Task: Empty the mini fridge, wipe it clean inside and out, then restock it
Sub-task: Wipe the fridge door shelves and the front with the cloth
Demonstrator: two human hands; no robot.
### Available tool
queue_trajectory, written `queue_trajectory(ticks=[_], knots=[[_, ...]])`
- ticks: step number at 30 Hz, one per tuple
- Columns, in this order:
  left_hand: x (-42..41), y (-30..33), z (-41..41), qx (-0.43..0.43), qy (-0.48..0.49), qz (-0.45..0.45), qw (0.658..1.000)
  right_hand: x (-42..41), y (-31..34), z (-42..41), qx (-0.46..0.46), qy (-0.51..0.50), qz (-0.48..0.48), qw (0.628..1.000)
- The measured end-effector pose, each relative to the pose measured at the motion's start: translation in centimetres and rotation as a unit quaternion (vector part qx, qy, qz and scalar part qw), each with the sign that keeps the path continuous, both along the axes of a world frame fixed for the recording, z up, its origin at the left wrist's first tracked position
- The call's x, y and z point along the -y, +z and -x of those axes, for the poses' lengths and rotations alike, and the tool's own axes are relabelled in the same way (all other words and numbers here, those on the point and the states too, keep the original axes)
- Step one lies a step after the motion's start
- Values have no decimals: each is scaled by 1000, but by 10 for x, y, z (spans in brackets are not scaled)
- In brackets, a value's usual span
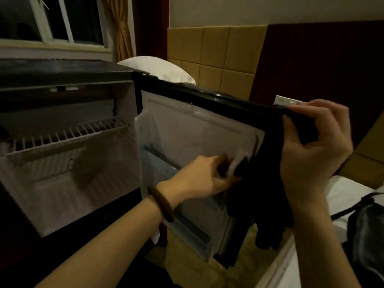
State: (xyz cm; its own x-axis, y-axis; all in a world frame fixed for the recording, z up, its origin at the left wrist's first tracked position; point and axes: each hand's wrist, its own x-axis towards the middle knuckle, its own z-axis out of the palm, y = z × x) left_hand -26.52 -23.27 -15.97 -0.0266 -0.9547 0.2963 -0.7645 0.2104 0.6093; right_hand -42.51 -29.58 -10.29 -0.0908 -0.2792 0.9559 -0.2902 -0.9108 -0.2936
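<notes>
The black mini fridge (62, 69) stands open at the left, its white inside bare apart from one wire shelf (68, 132). Its door (197, 129) swings out toward me, white liner facing left. My right hand (313, 146) grips the door's top outer corner. My left hand (205, 175), with a brown bangle on the wrist, presses a dark cloth (259, 196) against the door's inner edge near the seal. The cloth hangs down below my hand. A door shelf rail (162, 161) runs beneath my left hand.
A bed with white sheets (345, 196) lies at the right, with a dark bag (365, 231) on it. A white pillow (160, 67) shows behind the fridge. A window (54, 19) and curtain are at the back left. Padded wall panels (216, 57) stand behind.
</notes>
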Motion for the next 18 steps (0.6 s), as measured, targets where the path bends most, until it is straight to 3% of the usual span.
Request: queue_trajectory(ticks=[5,10,15,18], knots=[[10,15,7,84,-21,-5,996,4,61,13,-173,51,-170,969],[-6,34,12,79,-6,-58,995,-6,107,15,-337,112,-349,867],[-41,36,12,50,39,-68,996,-19,125,13,-425,172,-382,802],[-67,29,9,45,99,-42,993,-34,123,12,-401,262,-380,791]])
